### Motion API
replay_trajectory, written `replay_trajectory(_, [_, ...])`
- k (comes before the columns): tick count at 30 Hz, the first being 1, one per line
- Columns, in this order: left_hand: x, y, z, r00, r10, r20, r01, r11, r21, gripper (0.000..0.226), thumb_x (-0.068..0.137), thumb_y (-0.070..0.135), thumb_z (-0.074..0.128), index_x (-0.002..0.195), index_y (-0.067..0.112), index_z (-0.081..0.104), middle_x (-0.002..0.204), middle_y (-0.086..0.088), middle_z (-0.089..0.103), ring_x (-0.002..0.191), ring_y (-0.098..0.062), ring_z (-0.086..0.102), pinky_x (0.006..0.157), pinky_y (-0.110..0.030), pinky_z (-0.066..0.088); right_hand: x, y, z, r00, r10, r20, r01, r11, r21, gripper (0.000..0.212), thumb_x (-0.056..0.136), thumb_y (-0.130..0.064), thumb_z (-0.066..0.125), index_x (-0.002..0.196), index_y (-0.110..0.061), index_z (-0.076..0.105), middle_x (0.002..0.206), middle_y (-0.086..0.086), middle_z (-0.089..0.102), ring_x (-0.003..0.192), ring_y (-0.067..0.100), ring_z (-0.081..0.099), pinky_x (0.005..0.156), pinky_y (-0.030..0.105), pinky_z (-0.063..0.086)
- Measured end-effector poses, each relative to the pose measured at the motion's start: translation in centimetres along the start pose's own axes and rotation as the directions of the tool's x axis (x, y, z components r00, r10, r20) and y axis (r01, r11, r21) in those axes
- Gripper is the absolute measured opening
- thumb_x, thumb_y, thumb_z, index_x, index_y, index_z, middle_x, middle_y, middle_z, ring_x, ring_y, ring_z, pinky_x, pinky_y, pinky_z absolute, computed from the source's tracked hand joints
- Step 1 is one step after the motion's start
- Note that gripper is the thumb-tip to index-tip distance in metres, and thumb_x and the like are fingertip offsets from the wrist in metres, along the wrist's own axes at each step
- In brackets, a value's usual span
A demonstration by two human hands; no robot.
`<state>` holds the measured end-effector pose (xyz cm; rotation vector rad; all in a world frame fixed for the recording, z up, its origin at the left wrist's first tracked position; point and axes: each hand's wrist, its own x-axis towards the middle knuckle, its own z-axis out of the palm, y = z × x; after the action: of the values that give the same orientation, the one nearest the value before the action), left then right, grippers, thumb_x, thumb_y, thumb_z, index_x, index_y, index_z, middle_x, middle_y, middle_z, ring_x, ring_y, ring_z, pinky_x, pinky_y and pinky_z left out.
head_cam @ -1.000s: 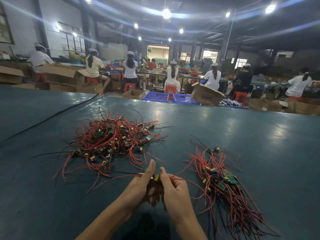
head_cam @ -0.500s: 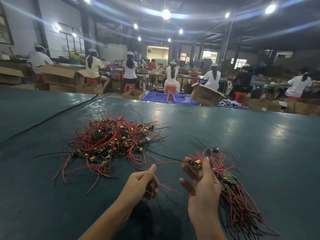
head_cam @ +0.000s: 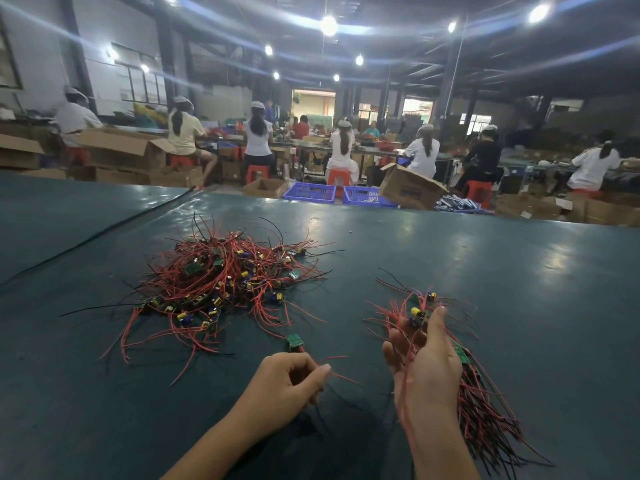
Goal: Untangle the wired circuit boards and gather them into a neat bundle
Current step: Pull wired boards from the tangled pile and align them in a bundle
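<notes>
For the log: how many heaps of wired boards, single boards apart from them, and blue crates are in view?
Heaps of wired circuit boards: 2 (tangled pile, bundle)
Single wired boards: 2 (held board in right hand grip, green board by left hand pinching red wires)
Blue crates: 2
Total: 6

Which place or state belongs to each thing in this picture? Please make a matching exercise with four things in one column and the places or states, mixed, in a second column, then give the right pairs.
Things
1. tangled pile
2. left hand
3. right hand
4. blue baskets

Places or states
A. beyond the far edge of the table
B. pinches a thin red wire
C. lies on the table, ahead and to the left of both hands
D. holds a board with a yellow part at its fingertips

Pairs: 1-C; 2-B; 3-D; 4-A
</notes>
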<state>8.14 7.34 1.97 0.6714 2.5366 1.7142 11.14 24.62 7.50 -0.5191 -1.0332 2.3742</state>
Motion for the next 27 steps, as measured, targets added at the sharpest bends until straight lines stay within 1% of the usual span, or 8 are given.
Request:
replay_trajectory(5, [0.1, -0.6, -0.1, 0.994, 0.030, -0.109, -0.015, 0.990, 0.139, 0.033, 0.090, 0.038, 0.063, 0.062, 0.020, 0.062, 0.058, 0.000, 0.064, 0.052, -0.008, 0.055, 0.057, -0.034, 0.048, 1.0, -0.2, -0.8, 0.979, -0.197, 0.059, 0.206, 0.939, -0.275, 0.008, 0.088, -0.019, 0.071, 0.093, -0.019, 0.065, 0.081, 0.001, 0.069, 0.051, 0.007, 0.060, 0.042, 0.022, 0.048])
replay_trajectory(7, [0.1, -1.0, -0.5, 0.972, 0.104, -0.211, -0.034, 0.950, 0.312, 0.028, 0.088, 0.042, 0.063, 0.067, 0.023, 0.063, 0.064, 0.007, 0.062, 0.061, -0.004, 0.054, 0.062, -0.035, 0.049, 1.3, -0.4, -1.3, 0.909, -0.394, 0.135, 0.402, 0.747, -0.530, 0.010, 0.087, -0.016, 0.072, 0.094, -0.021, 0.068, 0.087, 0.002, 0.071, 0.061, 0.013, 0.062, 0.056, 0.032, 0.053])
replay_trajectory(9, [0.2, -1.2, -1.0, 0.949, 0.217, -0.228, -0.075, 0.860, 0.505, 0.014, 0.088, 0.043, 0.062, 0.086, 0.031, 0.068, 0.097, 0.019, 0.063, 0.094, -0.002, 0.055, 0.083, -0.030, 0.048, 1.6, -0.6, -2.1, 0.845, -0.488, 0.216, 0.468, 0.484, -0.739, 0.012, 0.088, -0.019, 0.071, 0.098, -0.024, 0.070, 0.093, 0.000, 0.070, 0.073, 0.017, 0.062, 0.067, 0.034, 0.052])
replay_trajectory(11, [0.2, -1.6, -1.3, 0.981, 0.157, -0.114, -0.051, 0.777, 0.628, 0.035, 0.091, 0.050, 0.053, 0.122, 0.036, 0.059, 0.144, 0.018, 0.039, 0.132, -0.007, 0.034, 0.108, -0.031, 0.033, 1.8, -0.7, -2.9, 0.837, -0.492, 0.239, 0.377, 0.203, -0.904, 0.017, 0.089, -0.021, 0.068, 0.105, -0.027, 0.072, 0.102, 0.001, 0.067, 0.088, 0.023, 0.059, 0.074, 0.035, 0.047])
replay_trajectory(14, [0.2, -2.5, -1.1, 0.998, 0.000, 0.065, -0.049, 0.665, 0.745, 0.056, 0.095, 0.057, 0.037, 0.148, 0.042, 0.025, 0.160, 0.016, -0.005, 0.146, -0.006, 0.002, 0.116, -0.037, 0.012, 1.7, -0.5, -3.5, 0.874, -0.425, 0.233, 0.247, -0.024, -0.969, 0.031, 0.090, -0.026, 0.065, 0.120, -0.027, 0.067, 0.122, 0.002, 0.064, 0.115, 0.030, 0.051, 0.096, 0.042, 0.039])
replay_trajectory(17, [0.0, -2.7, -0.6, 0.998, -0.007, 0.061, -0.043, 0.632, 0.774, 0.054, 0.096, 0.057, 0.032, 0.148, 0.043, 0.023, 0.159, 0.016, 0.010, 0.143, -0.006, 0.010, 0.115, -0.034, 0.010, 0.9, -0.2, -2.8, 0.878, -0.395, 0.271, 0.280, -0.035, -0.959, 0.035, 0.090, -0.030, 0.064, 0.125, -0.026, 0.065, 0.126, -0.001, 0.063, 0.118, 0.029, 0.049, 0.099, 0.042, 0.036])
replay_trajectory(21, [0.0, -2.4, -1.0, 0.995, 0.089, -0.032, -0.032, 0.630, 0.776, 0.036, 0.096, 0.051, 0.037, 0.130, 0.044, 0.048, 0.142, 0.018, 0.033, 0.131, -0.008, 0.029, 0.108, -0.030, 0.020, -0.8, 1.4, -1.3, 0.789, -0.410, 0.458, 0.524, 0.061, -0.849, 0.025, 0.089, -0.020, 0.066, 0.114, -0.020, 0.071, 0.111, -0.003, 0.069, 0.105, 0.023, 0.057, 0.093, 0.038, 0.042])
replay_trajectory(27, [0.3, -2.3, -1.5, 0.991, 0.134, -0.031, -0.063, 0.642, 0.764, 0.022, 0.095, 0.046, 0.049, 0.112, 0.036, 0.058, 0.135, 0.017, 0.040, 0.124, -0.008, 0.037, 0.102, -0.027, 0.031, -1.7, 3.7, -0.6, 0.755, -0.298, 0.584, 0.652, 0.239, -0.720, 0.020, 0.090, -0.018, 0.066, 0.109, -0.022, 0.072, 0.100, -0.017, 0.065, 0.100, 0.007, 0.059, 0.091, 0.022, 0.043])
